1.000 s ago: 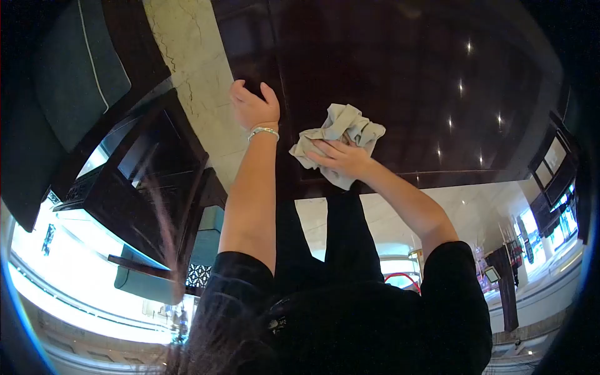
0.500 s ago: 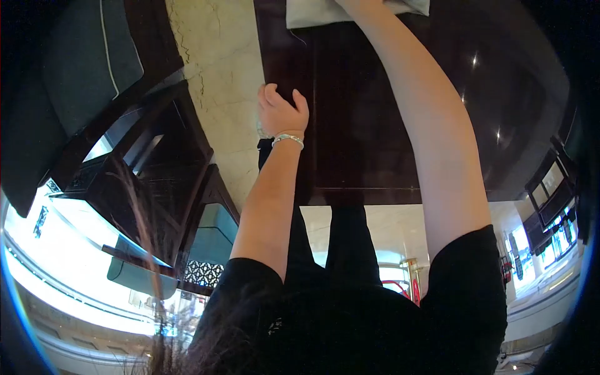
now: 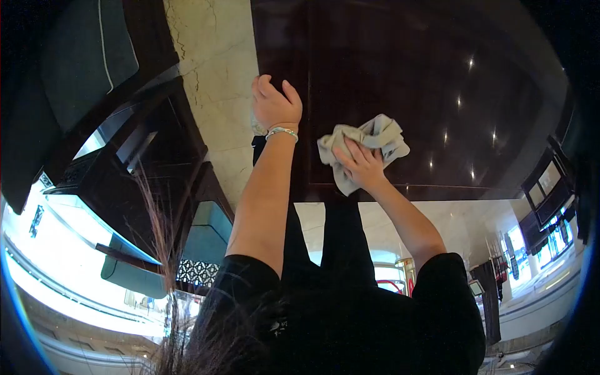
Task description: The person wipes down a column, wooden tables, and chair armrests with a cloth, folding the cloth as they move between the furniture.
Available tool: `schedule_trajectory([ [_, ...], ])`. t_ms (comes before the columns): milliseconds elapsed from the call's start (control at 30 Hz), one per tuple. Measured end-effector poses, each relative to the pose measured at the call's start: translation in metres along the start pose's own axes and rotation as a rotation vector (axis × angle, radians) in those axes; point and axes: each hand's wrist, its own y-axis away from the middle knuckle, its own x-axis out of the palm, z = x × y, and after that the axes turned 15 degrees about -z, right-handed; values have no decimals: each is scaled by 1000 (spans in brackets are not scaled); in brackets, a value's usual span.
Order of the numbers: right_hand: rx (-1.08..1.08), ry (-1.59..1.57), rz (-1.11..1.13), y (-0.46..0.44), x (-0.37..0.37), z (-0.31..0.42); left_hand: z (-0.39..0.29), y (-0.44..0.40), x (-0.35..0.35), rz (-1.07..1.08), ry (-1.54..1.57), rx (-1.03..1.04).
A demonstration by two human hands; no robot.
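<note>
My right hand (image 3: 362, 165) presses a crumpled light grey cloth (image 3: 390, 140) onto the dark, glossy table (image 3: 387, 69), close to its near edge. The fingers are bent into the folds. My left hand (image 3: 278, 107), with a bracelet (image 3: 282, 132) at the wrist, is at the table's left side. Its fingers curl and its thumb stands apart from them. Part of a pale, patterned thing (image 3: 256, 125) shows beneath this hand, mostly hidden; I cannot make out what it is.
Dark wooden seating with green-grey cushions (image 3: 87, 50) stands to the left, across a strip of cracked-looking marble floor (image 3: 215, 81). A cushioned seat (image 3: 209, 228) is at the lower left. My legs (image 3: 344, 244) are against the table's near side. Dark furniture (image 3: 544, 194) is far right.
My right hand has pulled the cloth from the table's far part back to the near edge, and the cloth has bunched up. My left hand has stayed nearly in place.
</note>
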Motion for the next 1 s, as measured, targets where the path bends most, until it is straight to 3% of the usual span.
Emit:
schedule_trajectory([
  [67,-201,-109,31,6,-8,-16,-3,-2,-1,-14,9,18],
  [100,-198,-99,35,1,-11,-26,-3,-2,1,-11,20,15],
  [167,-455,-184,164,-20,-9,-51,-1,-1,0,-32,2,42],
  [200,-460,-146,145,-30,-5,-62,0,-1,1,-36,-1,43],
  [300,-252,-36,160,-119,-31,-98,0,0,1,-26,-8,35],
  [367,-112,156,-98,-174,-41,-124,-1,-1,0,-20,-15,32],
  [400,53,244,-95,-194,-32,-142,-2,-1,-1,-14,-24,29],
  [433,-58,165,-403,-213,-36,-151,-3,0,-2,-12,-21,31],
  [500,29,149,-374,-226,-62,-129,-2,-2,-1,-25,-29,46],
  [633,92,98,-482,-215,-50,-126,-4,-3,0,-35,-66,70],
  [733,264,113,-540,-185,-44,-102,-8,-1,-3,-1,-43,2],
  [833,299,153,-537,-108,-16,-74,-6,0,-5,-29,-141,44],
  [900,334,180,-421,-47,-7,-42,-4,0,0,-62,-81,28],
  [1000,311,159,-469,13,11,-18,-6,0,-1,-64,-82,12],
])
